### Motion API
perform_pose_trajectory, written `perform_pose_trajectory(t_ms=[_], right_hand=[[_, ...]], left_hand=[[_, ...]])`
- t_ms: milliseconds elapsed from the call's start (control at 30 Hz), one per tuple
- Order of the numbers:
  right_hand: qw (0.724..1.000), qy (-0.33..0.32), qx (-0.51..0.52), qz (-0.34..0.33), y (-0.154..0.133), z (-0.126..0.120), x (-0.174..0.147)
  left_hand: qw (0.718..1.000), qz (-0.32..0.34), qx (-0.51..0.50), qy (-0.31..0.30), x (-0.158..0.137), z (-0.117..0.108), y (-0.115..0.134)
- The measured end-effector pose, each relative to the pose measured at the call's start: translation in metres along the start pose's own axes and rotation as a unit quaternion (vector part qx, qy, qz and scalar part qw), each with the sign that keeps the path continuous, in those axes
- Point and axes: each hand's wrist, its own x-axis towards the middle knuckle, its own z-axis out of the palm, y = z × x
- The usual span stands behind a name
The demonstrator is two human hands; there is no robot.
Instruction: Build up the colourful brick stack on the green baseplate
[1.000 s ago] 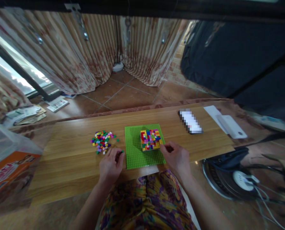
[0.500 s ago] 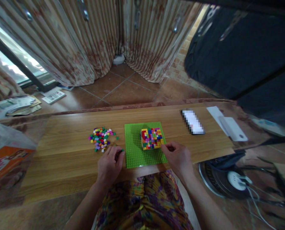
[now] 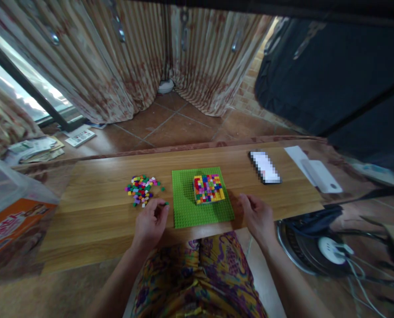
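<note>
A green baseplate (image 3: 200, 212) lies on the wooden table (image 3: 97, 221) in front of me. On it stands a square block (image 3: 209, 188) built of small many-coloured bricks. A loose pile of coloured bricks (image 3: 141, 189) lies left of the plate. My left hand (image 3: 149, 223) rests just left of the plate with its fingers curled, and a small green brick (image 3: 166, 203) shows at its fingertips. My right hand (image 3: 258, 216) lies on the table right of the plate, fingers apart, holding nothing.
A phone (image 3: 265, 167) and a white flat device (image 3: 318, 175) lie at the table's right end. An orange and clear box (image 3: 8, 212) stands at the left. A fan and cables (image 3: 319, 247) are on the floor to the right. Curtains hang behind.
My right hand has drawn back from the brick block's corner to the table right of the plate and spread its fingers. My left hand stays beside the plate.
</note>
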Motion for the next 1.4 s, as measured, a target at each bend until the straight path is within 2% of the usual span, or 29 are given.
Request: perform_pose_trajectory(t_ms=[167, 333, 433, 567, 733, 900, 1067, 1400], right_hand=[[0.998, 0.038, -0.044, -0.035, 0.025, 0.008, 0.036], [0.985, 0.066, -0.126, -0.095, 0.038, 0.028, 0.051], [0.980, 0.061, -0.150, -0.112, 0.042, 0.033, 0.049], [0.982, 0.060, -0.132, -0.118, 0.044, 0.032, 0.048], [0.985, 0.062, -0.120, -0.110, 0.042, 0.031, 0.050], [0.986, 0.058, -0.113, -0.107, 0.042, 0.031, 0.050], [0.986, 0.060, -0.112, -0.104, 0.042, 0.031, 0.050], [0.986, 0.059, -0.117, -0.102, 0.044, 0.031, 0.049]], left_hand=[[0.999, 0.036, -0.029, 0.009, 0.005, -0.003, 0.015], [0.995, 0.092, -0.031, -0.024, 0.018, 0.003, 0.046], [0.986, 0.157, -0.040, -0.049, 0.028, 0.017, 0.065], [0.968, 0.239, -0.011, -0.071, 0.040, 0.044, 0.084], [0.953, 0.289, 0.074, -0.046, 0.048, 0.065, 0.092], [0.949, 0.290, 0.125, -0.023, 0.048, 0.069, 0.093], [0.959, 0.268, 0.089, 0.001, 0.050, 0.076, 0.096], [0.994, 0.109, -0.001, 0.022, 0.058, 0.085, 0.105]])
